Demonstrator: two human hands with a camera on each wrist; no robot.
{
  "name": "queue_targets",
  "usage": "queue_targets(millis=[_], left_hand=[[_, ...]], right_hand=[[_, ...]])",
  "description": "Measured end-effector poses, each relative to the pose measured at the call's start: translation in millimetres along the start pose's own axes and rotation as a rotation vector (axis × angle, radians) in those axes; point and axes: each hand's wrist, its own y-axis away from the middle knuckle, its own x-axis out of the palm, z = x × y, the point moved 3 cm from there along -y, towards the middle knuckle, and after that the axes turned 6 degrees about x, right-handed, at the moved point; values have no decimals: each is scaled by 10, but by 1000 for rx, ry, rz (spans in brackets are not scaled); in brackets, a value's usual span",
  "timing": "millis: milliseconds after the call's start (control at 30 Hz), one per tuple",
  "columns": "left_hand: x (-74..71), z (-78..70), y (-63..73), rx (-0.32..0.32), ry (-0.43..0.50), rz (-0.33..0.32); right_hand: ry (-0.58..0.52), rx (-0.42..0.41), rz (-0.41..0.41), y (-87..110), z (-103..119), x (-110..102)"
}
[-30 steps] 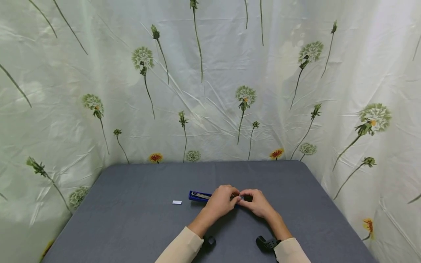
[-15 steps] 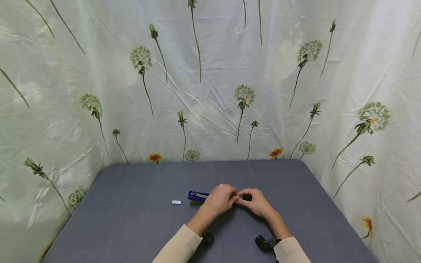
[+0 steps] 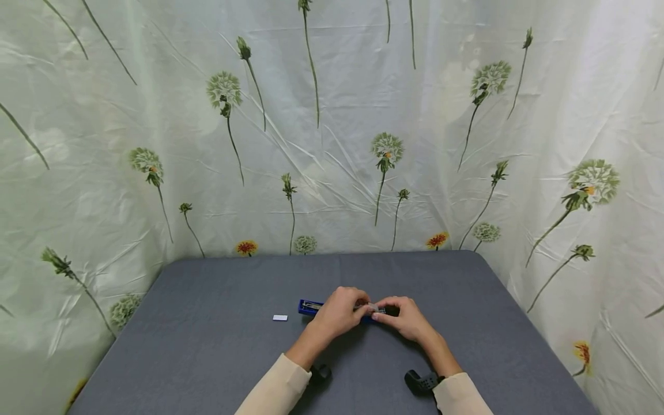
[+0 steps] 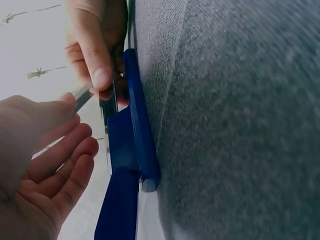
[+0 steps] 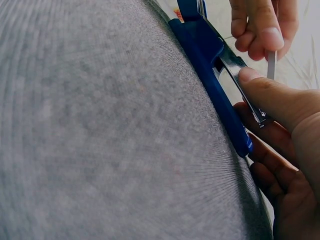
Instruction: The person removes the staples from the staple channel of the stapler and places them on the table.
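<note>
A blue stapler (image 3: 309,307) lies on the table, swung open, its metal staple channel (image 5: 235,70) exposed. Between thumb and fingers my left hand (image 3: 337,311) pinches a short grey strip of staples (image 4: 83,96), held just above the channel near its front end. My right hand (image 3: 407,317) grips that front end, thumb on the channel and fingers around its far side. In the right wrist view the lower end of the staple strip (image 5: 271,66) comes close to the right thumb; whether they touch I cannot tell. My left hand hides the stapler's middle in the head view.
A small white block (image 3: 280,317) lies on the grey cloth-covered table (image 3: 218,357), left of the stapler. Behind the table hangs a pale curtain (image 3: 332,144) with a dandelion print. Each wrist wears a dark band.
My left hand has shifted a little left, away from the right fingers, and the grey strip now shows between the hands. The right hand has hardly moved.
</note>
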Motion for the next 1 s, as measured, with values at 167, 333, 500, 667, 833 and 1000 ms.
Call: queue_targets(millis=[167,333,500,667,833,1000], left_hand=[[-49,16,43,-13,24,-25],[-124,28,93,-6,32,-41],[-171,63,142,-7,26,-67],[-216,110,187,-16,30,-98],[-296,152,244,-23,61,-145],[-375,245,341,-38,91,-206]], right_hand=[[12,16,-10,2,2,-6],[22,20,-10,-1,-3,1],[21,-1,-2,-8,-13,2],[19,-3,11,-1,-10,9],[26,12,-2,3,-2,-5],[26,12,1,2,10,6]])
